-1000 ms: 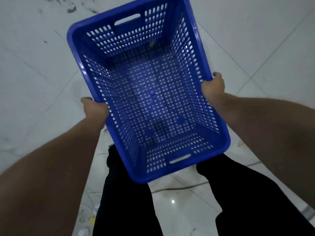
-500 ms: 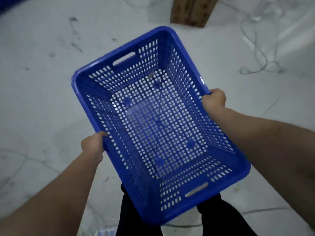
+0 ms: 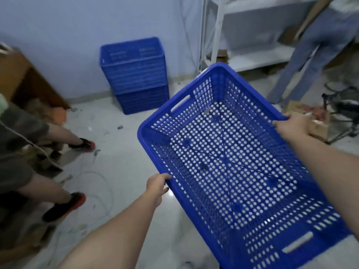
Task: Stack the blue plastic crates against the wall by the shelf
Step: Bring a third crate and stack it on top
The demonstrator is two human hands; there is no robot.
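I carry an empty blue perforated plastic crate (image 3: 229, 158) in front of me, open side up and tilted. My left hand (image 3: 157, 186) grips its left long rim. My right hand (image 3: 291, 125) grips the right long rim. A stack of several nested blue crates (image 3: 136, 74) stands on the floor against the pale wall, ahead and left of the carried crate. A white metal shelf (image 3: 219, 32) stands just right of that stack.
A person in jeans (image 3: 314, 47) stands at the shelf on the right. Another person's bare legs in black and red shoes (image 3: 64, 205) are at the left, by wooden furniture (image 3: 29, 80). A cable (image 3: 93, 177) loops across the white floor. A cardboard box (image 3: 318, 123) and a dark stand (image 3: 345, 107) sit far right.
My view has lifted from the floor to the room, so the wall, crate stack, shelf and two people now show. The crate stays held in both hands and sits more to the right.
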